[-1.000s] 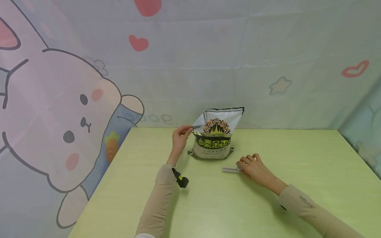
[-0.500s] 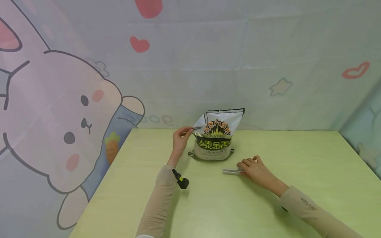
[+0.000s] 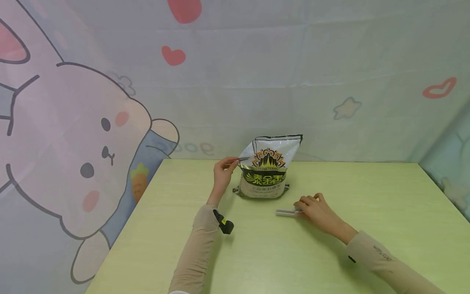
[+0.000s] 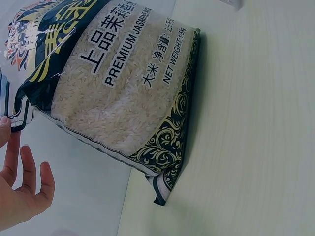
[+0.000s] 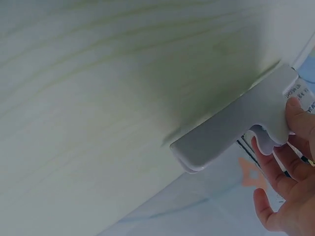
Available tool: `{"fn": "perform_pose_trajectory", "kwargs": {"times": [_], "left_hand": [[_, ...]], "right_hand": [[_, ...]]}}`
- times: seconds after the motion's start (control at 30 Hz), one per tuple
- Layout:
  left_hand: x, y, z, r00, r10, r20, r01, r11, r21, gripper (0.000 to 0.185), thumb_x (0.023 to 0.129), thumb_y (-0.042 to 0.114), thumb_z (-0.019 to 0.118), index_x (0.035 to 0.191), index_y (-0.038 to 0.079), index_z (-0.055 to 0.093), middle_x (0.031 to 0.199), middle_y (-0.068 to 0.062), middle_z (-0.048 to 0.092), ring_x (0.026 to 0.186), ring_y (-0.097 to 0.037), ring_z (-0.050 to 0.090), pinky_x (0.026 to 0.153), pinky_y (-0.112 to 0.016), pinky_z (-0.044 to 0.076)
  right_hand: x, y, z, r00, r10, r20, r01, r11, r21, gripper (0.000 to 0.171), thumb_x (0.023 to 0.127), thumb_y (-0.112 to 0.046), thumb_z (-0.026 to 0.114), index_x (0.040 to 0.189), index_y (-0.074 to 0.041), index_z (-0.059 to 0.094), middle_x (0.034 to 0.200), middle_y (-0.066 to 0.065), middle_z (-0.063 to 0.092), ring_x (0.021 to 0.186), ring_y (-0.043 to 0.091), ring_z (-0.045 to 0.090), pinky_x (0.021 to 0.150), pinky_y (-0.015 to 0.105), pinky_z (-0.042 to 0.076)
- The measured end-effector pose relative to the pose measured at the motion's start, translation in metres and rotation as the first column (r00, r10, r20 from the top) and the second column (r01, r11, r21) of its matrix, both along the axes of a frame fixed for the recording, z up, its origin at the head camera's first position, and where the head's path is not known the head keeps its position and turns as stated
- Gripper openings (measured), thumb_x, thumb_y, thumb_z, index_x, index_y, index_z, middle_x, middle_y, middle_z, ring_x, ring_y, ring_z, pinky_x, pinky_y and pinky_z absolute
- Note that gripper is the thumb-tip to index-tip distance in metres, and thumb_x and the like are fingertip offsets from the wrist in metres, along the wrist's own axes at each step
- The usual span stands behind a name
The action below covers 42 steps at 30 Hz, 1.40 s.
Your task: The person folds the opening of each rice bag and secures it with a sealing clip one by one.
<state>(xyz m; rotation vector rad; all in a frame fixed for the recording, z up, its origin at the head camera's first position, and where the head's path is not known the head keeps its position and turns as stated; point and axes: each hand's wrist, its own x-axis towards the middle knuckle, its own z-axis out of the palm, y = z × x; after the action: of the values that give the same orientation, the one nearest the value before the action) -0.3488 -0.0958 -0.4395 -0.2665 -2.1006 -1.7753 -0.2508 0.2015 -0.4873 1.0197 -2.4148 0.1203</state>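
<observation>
Bag of jasmine rice [image 3: 266,169]: we find it upright near the back of the pale yellow-green table [image 3: 257,257], in the middle of the head view. Starting at the far left, we see a large cartoon rabbit [image 3: 73,155] printed on the backdrop [image 3: 242,98]. Next comes the left hand [image 3: 222,173], below it a black wrist camera [image 3: 225,224] at the beige left sleeve [image 3: 196,249]. This hand pinches the bag's left edge between thumb and forefinger, its other fingers loosely bent and apart from the film.

On the bag itself, we see a glossy white upper part with dark trim along the top and an upper left side drawn into a slanting fold. An orange, black and yellow emblem of spires sits above a dark band with bright yellow-green characters. Under that, we see rice grains through a clear window lettered in white, and dark-and-gold scrollwork borders the base.

In front of the bag and to its right, apart from it, is a pale grey sealing clip [image 3: 286,213]. Rightmost, the right hand [image 3: 317,212] grips the clip's handle between thumb and fingers.
</observation>
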Motion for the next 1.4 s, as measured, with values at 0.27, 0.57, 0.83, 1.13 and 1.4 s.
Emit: {"fn": "perform_pose_trajectory", "kwargs": {"times": [0.27, 0.57, 0.83, 1.13, 1.4], "left_hand": [[0.0, 0.0, -0.002, 1.0, 0.001, -0.007, -0.001, 1.0, -0.003, 0.019, 0.083, 0.015, 0.062, 0.094, 0.0, 0.068, 0.09, -0.022, 0.064, 0.068, -0.017, 0.053, 0.056, -0.016, 0.04], [0.019, 0.003, 0.019, 1.0, -0.023, 0.007, 0.023, 1.0, 0.004, 0.018, 0.084, 0.005, 0.06, 0.095, -0.008, 0.065, 0.091, -0.028, 0.061, 0.069, -0.029, 0.054, 0.056, -0.017, 0.04], [0.023, 0.004, 0.023, 0.999, -0.033, 0.02, 0.033, 0.999, 0.012, 0.019, 0.084, 0.006, 0.059, 0.096, -0.007, 0.065, 0.092, -0.029, 0.061, 0.075, -0.036, 0.053, 0.056, -0.015, 0.04], [0.022, 0.004, 0.022, 1.0, -0.028, 0.011, 0.028, 1.0, 0.01, 0.018, 0.084, 0.006, 0.06, 0.096, -0.007, 0.065, 0.091, -0.028, 0.061, 0.075, -0.039, 0.053, 0.056, -0.015, 0.04], [0.02, 0.004, 0.021, 1.0, -0.019, -0.002, 0.019, 1.0, -0.001, 0.019, 0.084, 0.007, 0.06, 0.095, -0.007, 0.065, 0.089, -0.026, 0.062, 0.065, -0.011, 0.052, 0.056, -0.017, 0.041]], "right_hand": [[-0.002, 0.003, 0.011, 1.0, -0.024, -0.002, 0.024, 0.999, -0.04, 0.024, 0.071, -0.021, 0.072, 0.093, -0.013, 0.065, 0.083, 0.0, 0.06, 0.073, 0.015, 0.055, 0.068, 0.037, 0.032], [-0.003, 0.003, 0.025, 0.998, -0.052, 0.034, 0.056, 0.992, -0.117, 0.022, 0.075, -0.012, 0.069, 0.096, -0.013, 0.064, 0.088, 0.001, 0.061, 0.078, 0.017, 0.051, 0.067, 0.036, 0.028], [-0.006, -0.002, 0.04, 0.998, -0.065, -0.016, 0.061, 0.979, -0.193, 0.024, 0.076, -0.006, 0.066, 0.1, -0.01, 0.061, 0.092, 0.005, 0.057, 0.08, 0.022, 0.046, 0.07, 0.045, 0.031], [-0.015, -0.003, 0.063, 0.996, -0.075, -0.058, 0.054, 0.953, -0.298, 0.028, 0.075, -0.003, 0.065, 0.102, -0.009, 0.06, 0.095, 0.01, 0.054, 0.08, 0.026, 0.045, 0.07, 0.049, 0.03], [-0.024, -0.002, 0.079, 0.989, -0.091, -0.114, 0.045, 0.933, -0.356, 0.022, 0.077, 0.0, 0.063, 0.098, -0.008, 0.061, 0.093, 0.013, 0.054, 0.08, 0.03, 0.043, 0.065, 0.043, 0.025]]}}
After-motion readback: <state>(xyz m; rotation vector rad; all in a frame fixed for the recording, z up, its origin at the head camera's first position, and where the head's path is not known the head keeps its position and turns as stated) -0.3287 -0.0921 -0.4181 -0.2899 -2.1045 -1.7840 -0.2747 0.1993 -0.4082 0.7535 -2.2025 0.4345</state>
